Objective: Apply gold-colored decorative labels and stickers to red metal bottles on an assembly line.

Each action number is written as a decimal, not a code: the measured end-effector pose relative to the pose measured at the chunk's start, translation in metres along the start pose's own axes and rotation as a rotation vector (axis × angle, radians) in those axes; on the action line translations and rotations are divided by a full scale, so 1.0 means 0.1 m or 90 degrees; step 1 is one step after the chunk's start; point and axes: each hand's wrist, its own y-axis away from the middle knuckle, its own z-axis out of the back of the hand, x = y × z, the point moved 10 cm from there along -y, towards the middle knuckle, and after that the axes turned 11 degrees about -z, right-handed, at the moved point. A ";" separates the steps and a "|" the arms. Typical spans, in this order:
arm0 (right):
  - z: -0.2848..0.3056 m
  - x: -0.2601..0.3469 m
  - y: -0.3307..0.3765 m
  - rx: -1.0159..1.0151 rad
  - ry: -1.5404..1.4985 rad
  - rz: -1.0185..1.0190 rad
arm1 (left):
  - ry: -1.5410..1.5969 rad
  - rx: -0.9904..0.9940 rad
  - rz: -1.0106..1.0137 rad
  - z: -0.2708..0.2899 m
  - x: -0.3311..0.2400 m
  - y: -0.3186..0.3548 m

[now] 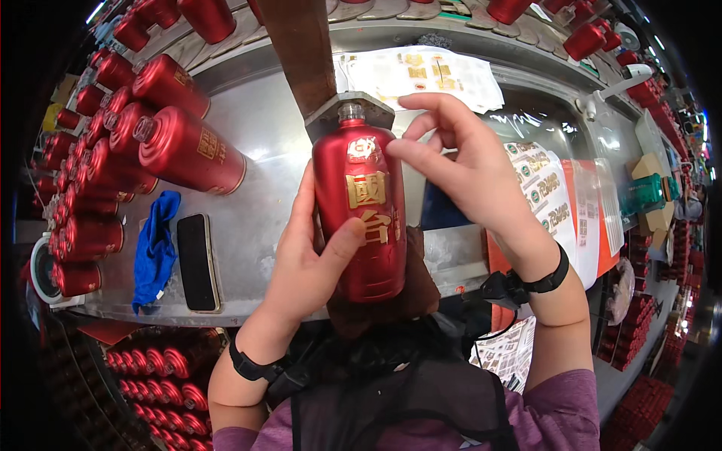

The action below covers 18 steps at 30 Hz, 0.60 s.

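Observation:
A glossy red bottle (359, 267) with raised gold characters and a clear glass neck lies in front of me, its neck pointing away. My left hand (301, 263) is wrapped round its left side, the thumb lying across the front over part of the gold lettering. At the bottle's upper right shoulder, my right hand (462, 161) has its thumb tip close to or touching the red surface by a pale emblem (362, 149). The index finger is lifted apart from the thumb, and no held thing shows between them. Behind the neck is a dark angled metal rest (323, 114).
Several red bottles (188, 154) crowd the left of the metal table (259, 161). A blue cloth (156, 244) and a phone (198, 263) lie near its front edge. Sticker sheets (538, 180) lie at right; another printed sheet (466, 79) is behind the rest. A brown post (301, 52) rises at the back.

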 end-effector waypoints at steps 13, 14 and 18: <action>-0.40 -0.52 0.38 0.144 -0.233 -0.181 | -0.063 0.004 0.004 -0.08 -0.06 0.02; -0.41 -0.53 0.39 0.141 -0.210 -0.185 | -0.068 0.004 0.008 -0.08 -0.06 0.02; -0.41 -0.53 0.39 0.138 -0.217 -0.179 | -0.055 0.003 0.015 -0.06 -0.04 0.02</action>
